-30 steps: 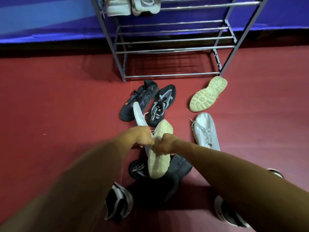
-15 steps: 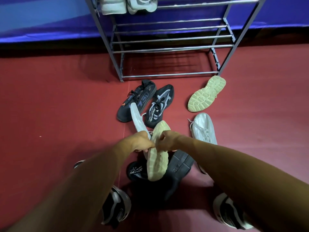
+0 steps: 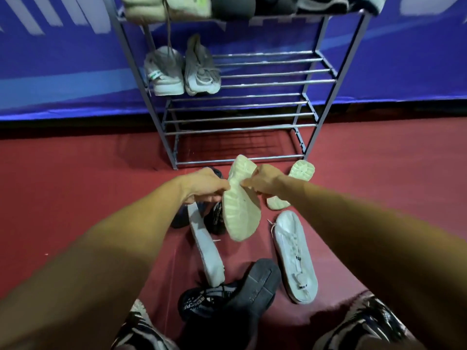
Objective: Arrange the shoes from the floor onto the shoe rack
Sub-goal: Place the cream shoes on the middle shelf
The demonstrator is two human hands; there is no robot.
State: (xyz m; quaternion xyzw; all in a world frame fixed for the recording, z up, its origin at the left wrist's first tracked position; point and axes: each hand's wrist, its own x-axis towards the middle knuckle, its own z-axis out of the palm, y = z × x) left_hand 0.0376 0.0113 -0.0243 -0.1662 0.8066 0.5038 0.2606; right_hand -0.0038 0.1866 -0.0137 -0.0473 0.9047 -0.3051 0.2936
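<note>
- At centre, left hand (image 3: 204, 184) and right hand (image 3: 265, 181) both curl round one cream rubber-soled sneaker (image 3: 241, 205), its sole facing the camera.
- At 12 o'clock, grey metal shoe rack (image 3: 333, 97): two pale sneakers (image 3: 164, 72) on its middle shelf.

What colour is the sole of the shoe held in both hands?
The shoe has a pale cream sole; head view.

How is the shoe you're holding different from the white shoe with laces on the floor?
The held shoe is up in the air, gripped by the left hand and right hand; the white laced shoe lies on the floor. The held shoe shows its yellowish sole; the white laced shoe shows its top. Both are pale.
</note>
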